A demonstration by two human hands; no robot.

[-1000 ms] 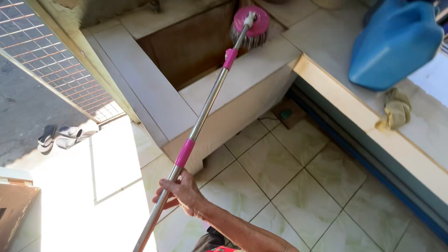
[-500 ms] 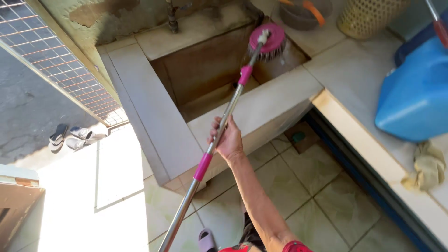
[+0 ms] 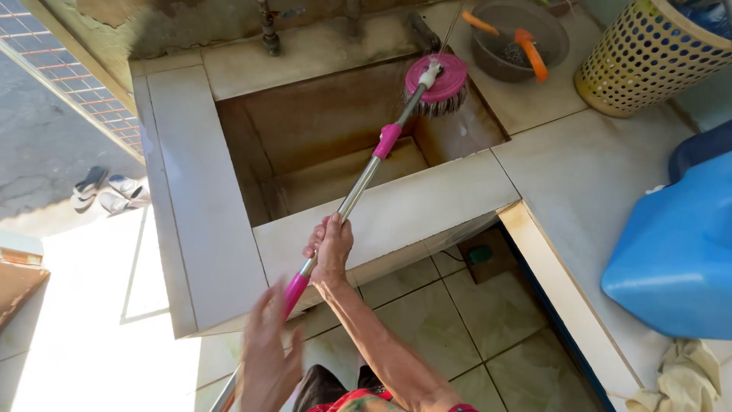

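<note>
Far out to the left of both hands, a pair of sandals (image 3: pixel 105 192) lies on the sunlit ground beyond the tiled basin wall (image 3: pixel 200 229).

The left hand (image 3: pixel 268 358) is blurred, low in the view, just beside the lower end of the mop handle (image 3: pixel 358 187); whether it is closed on the pole or only alongside it cannot be told. Up and to its right, the right hand (image 3: pixel 331 248) is wrapped firmly around the metal pole just above a pink grip sleeve (image 3: pixel 295 288), in front of the basin's near rim.

From that right hand the handle slants up and away to the right, crossing over the basin's near edge and passing a second pink collar (image 3: pixel 386 141). It ends at the round pink mop head (image 3: pixel 438 82), which sits well beyond the hands inside the sunken tiled basin (image 3: pixel 305 137), against its far right corner, grey strands showing under the disc.

Further right and beyond the mop head, a dark round bowl (image 3: pixel 511 38) with orange-handled tools (image 3: pixel 531 53) stands on the tiled worktop (image 3: pixel 579 175). Right of that is a pale yellow perforated basket (image 3: pixel 648 61). Well to the right of the right hand, a blue plastic jerrycan (image 3: pixel 679 252) rests on the worktop, with a crumpled pale cloth (image 3: pixel 686 378) just below it.
</note>
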